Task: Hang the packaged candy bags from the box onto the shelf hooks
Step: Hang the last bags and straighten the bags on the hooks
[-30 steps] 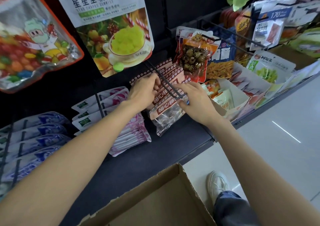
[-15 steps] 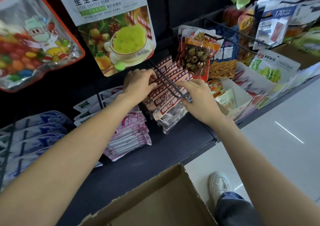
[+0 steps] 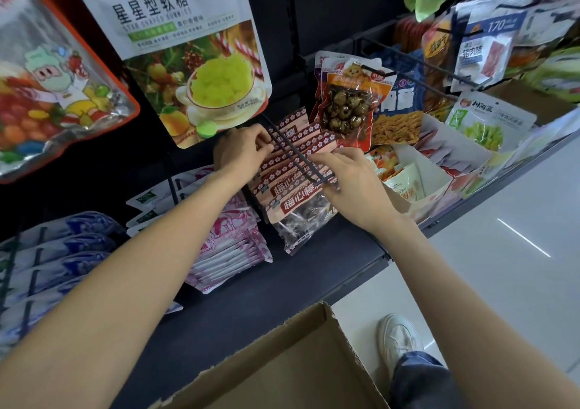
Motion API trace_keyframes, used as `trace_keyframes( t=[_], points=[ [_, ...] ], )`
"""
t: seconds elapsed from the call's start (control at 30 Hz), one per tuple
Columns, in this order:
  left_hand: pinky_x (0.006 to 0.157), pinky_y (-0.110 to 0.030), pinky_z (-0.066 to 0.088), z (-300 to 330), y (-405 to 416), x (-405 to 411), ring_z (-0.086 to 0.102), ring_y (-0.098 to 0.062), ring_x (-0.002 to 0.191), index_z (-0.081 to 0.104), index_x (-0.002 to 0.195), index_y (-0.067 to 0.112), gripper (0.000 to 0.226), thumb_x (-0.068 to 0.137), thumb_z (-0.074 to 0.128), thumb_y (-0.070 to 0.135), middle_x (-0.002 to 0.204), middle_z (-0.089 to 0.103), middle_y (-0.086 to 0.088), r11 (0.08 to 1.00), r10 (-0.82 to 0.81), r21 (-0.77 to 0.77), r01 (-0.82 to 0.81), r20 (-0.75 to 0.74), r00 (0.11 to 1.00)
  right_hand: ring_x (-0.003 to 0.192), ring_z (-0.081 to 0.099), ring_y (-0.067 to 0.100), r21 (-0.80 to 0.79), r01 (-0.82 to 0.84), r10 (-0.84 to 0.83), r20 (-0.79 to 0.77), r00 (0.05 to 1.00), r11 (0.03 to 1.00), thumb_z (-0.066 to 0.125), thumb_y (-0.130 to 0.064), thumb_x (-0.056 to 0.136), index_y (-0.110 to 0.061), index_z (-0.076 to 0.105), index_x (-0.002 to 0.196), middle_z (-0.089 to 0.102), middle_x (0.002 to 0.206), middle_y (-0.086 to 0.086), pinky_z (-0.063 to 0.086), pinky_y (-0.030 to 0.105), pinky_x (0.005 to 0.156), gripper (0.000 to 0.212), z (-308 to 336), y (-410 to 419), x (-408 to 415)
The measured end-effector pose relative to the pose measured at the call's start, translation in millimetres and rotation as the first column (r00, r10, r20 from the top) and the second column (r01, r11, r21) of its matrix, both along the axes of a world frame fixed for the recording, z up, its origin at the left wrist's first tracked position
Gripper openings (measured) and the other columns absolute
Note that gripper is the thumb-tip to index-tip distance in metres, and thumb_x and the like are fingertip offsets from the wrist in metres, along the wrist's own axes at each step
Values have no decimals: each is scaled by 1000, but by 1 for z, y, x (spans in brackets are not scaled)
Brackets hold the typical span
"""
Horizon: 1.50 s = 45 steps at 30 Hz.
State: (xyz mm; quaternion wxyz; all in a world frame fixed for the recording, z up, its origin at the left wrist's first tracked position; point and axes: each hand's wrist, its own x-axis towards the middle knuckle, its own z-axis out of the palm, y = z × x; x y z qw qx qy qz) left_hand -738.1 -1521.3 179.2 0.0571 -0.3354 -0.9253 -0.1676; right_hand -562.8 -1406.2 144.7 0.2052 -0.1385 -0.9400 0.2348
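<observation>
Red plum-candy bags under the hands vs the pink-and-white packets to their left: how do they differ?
The red flower-bordered plum-candy bags hang fanned along a dark double-wire hook, gripped by the left hand and right hand; the pink-and-white patterned packets hang untouched. Plum bags have clear lower windows showing dark candy; pink packets look opaque. Both sit in tight rows above the same dark shelf.

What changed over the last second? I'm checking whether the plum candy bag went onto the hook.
Little changed. The left hand crept a bit further back along the hook, still pinching the tops of the plum candy bags. The right hand stayed at the hook's front end on the front bag's header. Nothing was let go. The bags still hang on the hook; the cardboard box stayed put.
</observation>
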Motion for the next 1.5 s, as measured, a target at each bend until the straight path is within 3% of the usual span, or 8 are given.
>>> trace_keyframes(
  t=[0.17, 0.4, 0.5, 0.63, 0.73, 1.03, 1.33, 1.5],
  points=[
    [68, -28, 46, -1, 10, -6, 65, -20, 84, 69, 90, 20, 12, 88, 65, 31, 92, 72, -1, 994, 42, -101, -44, -17, 999, 130, 36, 30, 1, -1, 1, 8, 1000, 1000, 58, -3, 81, -17, 52, 134, 62, 125, 4, 31, 41, 104, 55, 1, -1, -1],
    [70, -32, 50, -5, 4, -20, 65, -23, 88, 69, 102, 16, 23, 92, 60, 34, 96, 71, -4, 999, -22, 24, 23, -47, 999, 132, 35, 30, 4, -8, 8, 11, 1000, 1000, 57, -4, 82, -17, 51, 134, 62, 126, 5, 30, 42, 106, 54, 1, -2, -1],
    [83, -36, 50, -7, -2, -30, 62, -24, 101, 64, 113, 14, 27, 94, 54, 31, 111, 67, -6, 995, -35, 98, 37, -30, 999, 131, 36, 30, 8, -13, 13, 16, 1000, 1000, 57, -4, 81, -17, 52, 134, 63, 125, 5, 32, 43, 105, 55, 2, -2, -1],
    [114, -35, 19, -5, -3, -20, 33, -20, 138, 41, 143, 16, 49, 101, 36, 40, 150, 37, -3, 986, -103, -124, 115, 100, 990, 134, 34, 29, 14, -21, 21, 18, 1000, 1000, 57, -4, 81, -17, 51, 135, 61, 128, 5, 31, 42, 106, 55, 4, -2, -1],
    [117, -42, -5, -2, 2, 0, 4, -16, 147, 13, 152, 15, 65, 99, 19, 53, 160, 6, -2, 950, -61, -295, 104, 151, 987, 136, 33, 29, 28, -26, 25, 29, 999, 999, 56, -4, 82, -17, 51, 135, 59, 131, 5, 29, 43, 109, 56, 3, 0, 0],
    [117, -44, -8, 13, -9, 64, -11, -24, 146, -4, 151, 7, 80, 96, 27, 55, 159, -10, -12, 897, -95, -415, 154, 161, 982, 134, 40, 28, 129, 8, 3, -89, 996, 992, 47, -3, 94, -12, 58, 129, 54, 138, 6, 34, 49, 109, 38, 3, 31, -19],
    [118, -47, -7, 3, 3, 75, -11, -29, 146, -3, 150, 2, 85, 95, 26, 59, 158, -10, -17, 881, -23, -457, 125, 223, 975, 148, 0, 22, 74, -44, 9, 417, 909, 996, 20, -45, 103, -31, 21, 151, 11, 161, -3, 6, 49, 118, 50, 18, 49, -87],
    [117, -47, -11, -4, -5, 76, -15, -22, 146, -1, 151, 7, 78, 97, 24, 56, 159, -11, -11, 895, -67, -417, 156, 221, 973, 148, -1, 24, -3, 9, -7, 407, 914, 1000, 39, -38, 99, -34, 18, 151, 6, 161, -2, 7, 49, 119, 56, 17, 53, -89]
  ],
)
